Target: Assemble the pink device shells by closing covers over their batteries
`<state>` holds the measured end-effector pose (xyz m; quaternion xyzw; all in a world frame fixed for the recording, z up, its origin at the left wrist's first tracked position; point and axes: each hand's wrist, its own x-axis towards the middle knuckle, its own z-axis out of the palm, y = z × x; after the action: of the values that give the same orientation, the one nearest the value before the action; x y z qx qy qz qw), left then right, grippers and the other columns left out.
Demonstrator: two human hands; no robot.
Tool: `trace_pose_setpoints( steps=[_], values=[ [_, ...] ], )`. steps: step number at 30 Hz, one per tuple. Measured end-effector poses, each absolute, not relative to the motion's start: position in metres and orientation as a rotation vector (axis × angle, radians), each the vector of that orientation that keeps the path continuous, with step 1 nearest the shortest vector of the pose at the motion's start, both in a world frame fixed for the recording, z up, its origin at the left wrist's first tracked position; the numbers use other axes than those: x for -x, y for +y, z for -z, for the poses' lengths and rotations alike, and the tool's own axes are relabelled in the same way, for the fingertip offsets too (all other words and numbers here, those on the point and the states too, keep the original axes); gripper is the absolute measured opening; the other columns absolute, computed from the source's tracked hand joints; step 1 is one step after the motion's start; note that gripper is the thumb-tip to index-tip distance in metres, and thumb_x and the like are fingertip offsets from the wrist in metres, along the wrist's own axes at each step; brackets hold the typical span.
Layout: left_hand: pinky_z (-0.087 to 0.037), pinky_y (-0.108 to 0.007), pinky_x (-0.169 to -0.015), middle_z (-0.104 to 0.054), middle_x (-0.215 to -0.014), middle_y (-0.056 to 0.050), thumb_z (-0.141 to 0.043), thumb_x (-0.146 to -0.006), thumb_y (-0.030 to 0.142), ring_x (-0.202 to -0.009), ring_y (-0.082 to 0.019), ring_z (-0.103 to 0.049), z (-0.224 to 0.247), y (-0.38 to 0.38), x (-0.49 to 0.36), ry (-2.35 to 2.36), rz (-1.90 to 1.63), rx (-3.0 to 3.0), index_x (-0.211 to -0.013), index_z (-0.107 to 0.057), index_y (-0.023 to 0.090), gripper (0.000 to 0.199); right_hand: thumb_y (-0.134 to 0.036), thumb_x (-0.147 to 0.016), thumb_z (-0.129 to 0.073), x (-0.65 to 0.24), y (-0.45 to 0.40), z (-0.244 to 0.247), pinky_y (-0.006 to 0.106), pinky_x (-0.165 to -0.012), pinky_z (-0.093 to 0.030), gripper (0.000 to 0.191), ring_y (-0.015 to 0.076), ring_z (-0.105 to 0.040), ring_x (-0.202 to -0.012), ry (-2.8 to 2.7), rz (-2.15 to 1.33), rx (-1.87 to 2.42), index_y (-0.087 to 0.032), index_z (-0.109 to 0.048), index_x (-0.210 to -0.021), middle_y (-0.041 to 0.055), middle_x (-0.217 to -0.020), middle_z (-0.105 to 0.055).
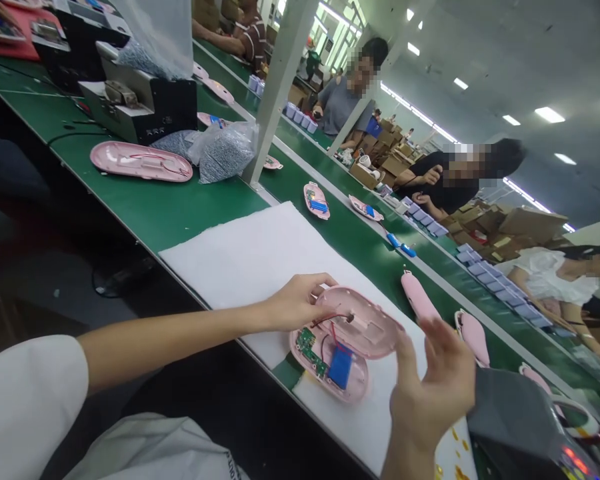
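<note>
My left hand grips the left end of a pink plastic shell half, thumb inside and fingers around its edge. This half is tilted with its hollow side toward me, and thin red and dark wires run from it. Just below lies the matching pink shell half, holding a green circuit board and a blue battery pack. My right hand is at the upper half's right end, fingers spread and slightly blurred. Its thumb is at the rim; I cannot tell whether it presses there.
White sheeting covers the green bench under the work. A grey machine with lit red digits stands at right. Bags of small metal parts and a pink shell lie at left. Beyond, a conveyor carries pink shells; several people sit across.
</note>
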<state>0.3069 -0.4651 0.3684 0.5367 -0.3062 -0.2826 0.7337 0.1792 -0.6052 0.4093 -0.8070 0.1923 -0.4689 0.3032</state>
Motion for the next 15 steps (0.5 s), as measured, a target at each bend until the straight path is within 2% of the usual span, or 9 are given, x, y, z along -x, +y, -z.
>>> trace_pose_setpoints(
  steps=[2,4,6,7,9,12,15],
  values=[
    [-0.053,-0.022,-0.060,-0.068,-0.085,-0.006,-0.071,-0.079,0.028,-0.076,-0.017,-0.066,-0.370,-0.467,-0.308,-0.760,0.583,-1.218,-0.099,-0.063,0.013,0.027,-0.042,-0.078,-0.068,-0.195,-0.615,-0.428,0.039,-0.088,-0.047,0.033,0.0239,-0.062,-0.097,0.310,0.880,2.545,-0.021,-0.065,-0.103,0.0066,-0.102,-0.067],
    [-0.052,-0.022,-0.061,-0.068,-0.085,-0.005,-0.069,-0.080,0.028,-0.076,-0.017,-0.065,-0.371,-0.469,-0.308,-0.788,0.565,-1.251,-0.099,-0.064,0.013,0.025,-0.039,-0.078,-0.063,-0.214,-0.622,-0.439,0.030,-0.068,-0.042,0.017,0.0177,-0.057,-0.071,0.180,0.430,2.761,-0.022,-0.062,-0.078,0.0008,-0.075,-0.064],
    [-0.052,-0.023,-0.060,-0.067,-0.082,-0.005,-0.069,-0.081,0.034,-0.073,-0.017,-0.065,-0.372,-0.469,-0.308,-0.782,0.594,-1.274,-0.098,-0.064,0.012,0.028,-0.032,-0.076,-0.060,-0.228,-0.624,-0.443,0.027,-0.056,-0.031,0.021,0.0134,-0.045,-0.057,0.193,0.202,2.795,-0.021,-0.050,-0.062,-0.0030,-0.057,-0.052],
    [-0.052,-0.023,-0.060,-0.067,-0.081,-0.005,-0.069,-0.080,0.037,-0.072,-0.017,-0.065,-0.373,-0.469,-0.308,-0.777,0.619,-1.284,-0.097,-0.063,0.012,0.031,-0.030,-0.075,-0.059,-0.233,-0.624,-0.443,0.027,-0.054,-0.028,0.022,0.0126,-0.042,-0.055,0.218,0.159,2.783,-0.021,-0.046,-0.059,-0.0037,-0.055,-0.049],
    [-0.053,-0.024,-0.058,-0.068,-0.079,-0.004,-0.072,-0.077,0.043,-0.071,-0.019,-0.066,-0.374,-0.470,-0.309,-0.760,0.670,-1.322,-0.095,-0.062,0.013,0.036,-0.026,-0.072,-0.060,-0.235,-0.621,-0.442,0.026,-0.054,-0.027,0.020,0.0121,-0.042,-0.057,0.253,0.135,2.748,-0.020,-0.045,-0.060,-0.0040,-0.057,-0.049],
    [-0.051,-0.022,-0.052,-0.068,-0.071,-0.001,-0.077,-0.069,0.048,-0.062,-0.018,-0.064,-0.377,-0.477,-0.309,-0.678,0.710,-1.479,-0.094,-0.061,0.016,0.044,-0.029,-0.073,-0.063,-0.226,-0.629,-0.437,0.024,-0.059,-0.034,0.014,0.0129,-0.049,-0.064,0.242,0.154,2.641,-0.021,-0.054,-0.066,-0.0036,-0.066,-0.058],
    [-0.051,-0.022,-0.050,-0.070,-0.070,0.001,-0.069,-0.075,0.051,-0.060,-0.019,-0.066,-0.379,-0.485,-0.308,-0.604,0.679,-1.609,-0.107,-0.058,0.021,0.045,-0.041,-0.081,-0.060,-0.184,-0.670,-0.424,0.027,-0.073,-0.045,0.019,0.0161,-0.059,-0.078,0.412,0.573,2.313,-0.022,-0.062,-0.084,0.0002,-0.083,-0.065]
  ],
)
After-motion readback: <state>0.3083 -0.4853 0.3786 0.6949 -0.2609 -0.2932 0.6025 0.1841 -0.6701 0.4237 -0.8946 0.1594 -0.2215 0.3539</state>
